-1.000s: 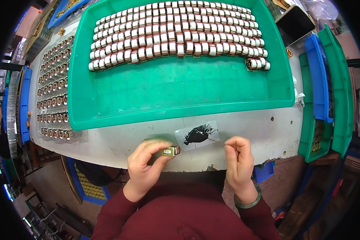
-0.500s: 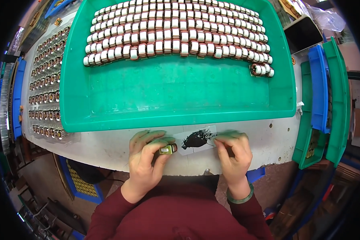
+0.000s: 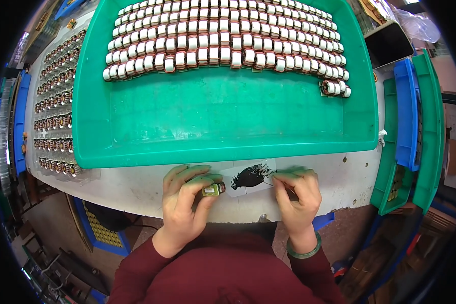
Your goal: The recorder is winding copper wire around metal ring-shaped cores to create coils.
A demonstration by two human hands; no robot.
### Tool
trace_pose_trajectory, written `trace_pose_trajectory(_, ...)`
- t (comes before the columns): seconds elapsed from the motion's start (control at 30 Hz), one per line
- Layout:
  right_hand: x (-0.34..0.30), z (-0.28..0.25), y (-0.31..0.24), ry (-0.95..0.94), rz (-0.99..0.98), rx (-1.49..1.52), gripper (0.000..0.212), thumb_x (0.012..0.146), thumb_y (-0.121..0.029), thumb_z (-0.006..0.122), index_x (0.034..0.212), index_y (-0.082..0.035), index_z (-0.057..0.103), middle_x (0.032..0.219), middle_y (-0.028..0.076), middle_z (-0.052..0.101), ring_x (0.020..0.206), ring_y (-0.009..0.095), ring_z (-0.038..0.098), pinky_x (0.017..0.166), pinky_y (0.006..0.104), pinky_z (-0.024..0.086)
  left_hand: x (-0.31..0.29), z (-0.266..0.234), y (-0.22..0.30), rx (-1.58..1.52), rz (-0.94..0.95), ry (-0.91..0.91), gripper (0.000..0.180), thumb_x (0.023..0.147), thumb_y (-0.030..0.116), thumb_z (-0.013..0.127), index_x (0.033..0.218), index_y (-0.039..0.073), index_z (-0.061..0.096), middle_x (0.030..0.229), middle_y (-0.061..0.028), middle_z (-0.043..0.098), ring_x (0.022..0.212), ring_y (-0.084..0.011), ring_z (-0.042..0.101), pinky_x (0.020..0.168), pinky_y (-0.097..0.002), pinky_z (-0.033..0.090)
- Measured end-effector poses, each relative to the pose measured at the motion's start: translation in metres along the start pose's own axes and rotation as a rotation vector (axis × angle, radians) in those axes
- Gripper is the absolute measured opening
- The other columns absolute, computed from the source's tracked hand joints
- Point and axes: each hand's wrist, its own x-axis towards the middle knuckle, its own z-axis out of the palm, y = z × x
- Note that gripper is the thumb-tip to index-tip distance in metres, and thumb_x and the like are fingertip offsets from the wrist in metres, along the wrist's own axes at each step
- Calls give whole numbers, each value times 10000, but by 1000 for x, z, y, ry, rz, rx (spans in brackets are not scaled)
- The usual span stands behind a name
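Between the thumb and fingers of my left hand [image 3: 181,200] is a small wire-wound coil [image 3: 214,189] with a yellow-green base and a white label. A pale sheet [image 3: 268,165] lies on the table between my hands, with a dark blob of black paste [image 3: 249,177] smeared across it. My right hand [image 3: 300,195] pinches a thin, needle-like tool [image 3: 268,183] at the sheet's right edge; most of it is hidden by the fingers. Beyond both hands stands a large green bin [image 3: 223,152] with rows of white-topped coils [image 3: 202,54] at its far side.
Trays of bare copper coils [image 3: 55,123] stand left of the bin. Blue and green bins [image 3: 406,116] are stacked at the right, below a dark-screened phone-like device [image 3: 388,44]. The table's near edge [image 3: 238,221] runs just in front of my body.
The view has shifted slightly, so the bin looks a little larger. Both hands keep nearly the same place and grip.
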Motion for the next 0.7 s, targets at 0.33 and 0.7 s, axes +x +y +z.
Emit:
trace_pose_trajectory(0.33,-9,-9,0,29,195,286,140,652,44,657,750,-52,629,720,14,533,606,129,442,570,220,360,-2,-6,-2,-205,-32,-16,209,713,37,618,905,45,534,935,-76,645,906,-232,579,862,-345,395)
trace_pose_trajectory(0.7,-16,-30,-36,-86,155,883,144,624,53,678,734,-30,638,670,9,513,569,101,405,538,210,349,-13,-26,34,-885,-168,6,256,674,-112,634,892,12,583,945,-145,625,780,-200,611,664,-258,505)
